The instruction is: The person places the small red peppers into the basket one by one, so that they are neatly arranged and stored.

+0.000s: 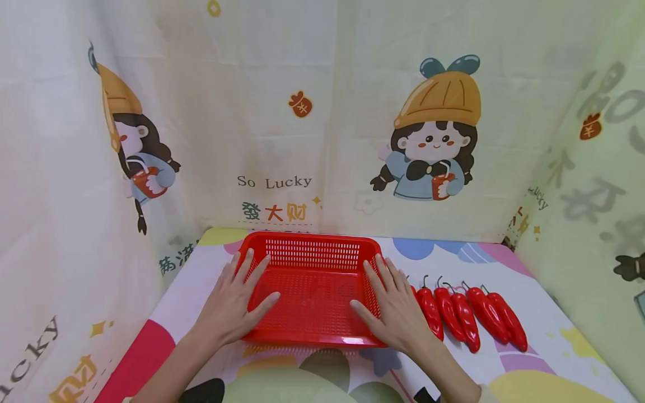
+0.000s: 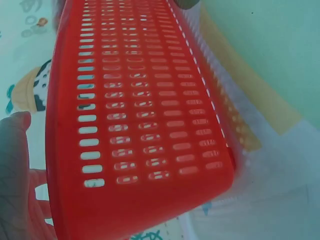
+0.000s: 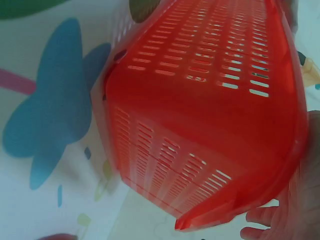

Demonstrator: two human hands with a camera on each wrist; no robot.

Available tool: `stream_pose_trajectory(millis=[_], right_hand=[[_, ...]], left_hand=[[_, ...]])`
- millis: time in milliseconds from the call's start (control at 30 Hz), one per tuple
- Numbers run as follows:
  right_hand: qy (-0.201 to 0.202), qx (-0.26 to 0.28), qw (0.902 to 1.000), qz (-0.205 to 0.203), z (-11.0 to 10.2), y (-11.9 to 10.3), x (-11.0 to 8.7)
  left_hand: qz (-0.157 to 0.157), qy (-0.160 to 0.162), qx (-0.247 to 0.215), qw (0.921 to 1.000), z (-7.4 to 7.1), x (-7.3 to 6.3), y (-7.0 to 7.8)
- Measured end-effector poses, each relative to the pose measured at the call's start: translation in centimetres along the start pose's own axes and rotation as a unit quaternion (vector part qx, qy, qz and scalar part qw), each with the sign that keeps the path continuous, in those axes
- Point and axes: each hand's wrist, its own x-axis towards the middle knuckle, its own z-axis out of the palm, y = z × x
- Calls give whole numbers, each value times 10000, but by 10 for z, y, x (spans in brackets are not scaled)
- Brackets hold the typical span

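A red plastic basket (image 1: pixel 312 305) with slotted walls stands on the table in the head view. My left hand (image 1: pixel 233 305) lies over its left rim, fingers straight and spread, the thumb pointing inward above the basket. On the opposite side my right hand (image 1: pixel 395 308) lies over the right rim in much the same way. Both wrist views show the basket's slotted outer walls close up, with part of the left hand (image 2: pixel 15 175) and right hand (image 3: pixel 295 200) beside the rim. No contents show inside the basket.
Several red chili peppers (image 1: pixel 466 319) lie in a row right of the basket, the leftmost partly hidden by my right hand. A printed cloth (image 1: pixel 368 369) covers the table. Cream curtains (image 1: pixel 342 168) with cartoon figures enclose the back and sides.
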Motion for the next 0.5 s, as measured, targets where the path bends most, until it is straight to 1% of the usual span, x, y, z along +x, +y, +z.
stream_pose_trajectory(millis=[100, 300, 400, 500], right_hand=[[36, 112, 9998, 148, -2, 2, -6], [84, 209, 9992, 338, -4, 8, -16], [144, 263, 9988, 395, -4, 14, -22], [222, 304, 9982, 459, -4, 20, -27]], left_hand=[[-163, 21, -194, 9997, -2, -4, -4], [-516, 270, -596, 9965, -3, -11, -16], [-759, 280, -866, 9929, -3, -15, -22], [-995, 191, -1221, 9873, -4, -17, -29]])
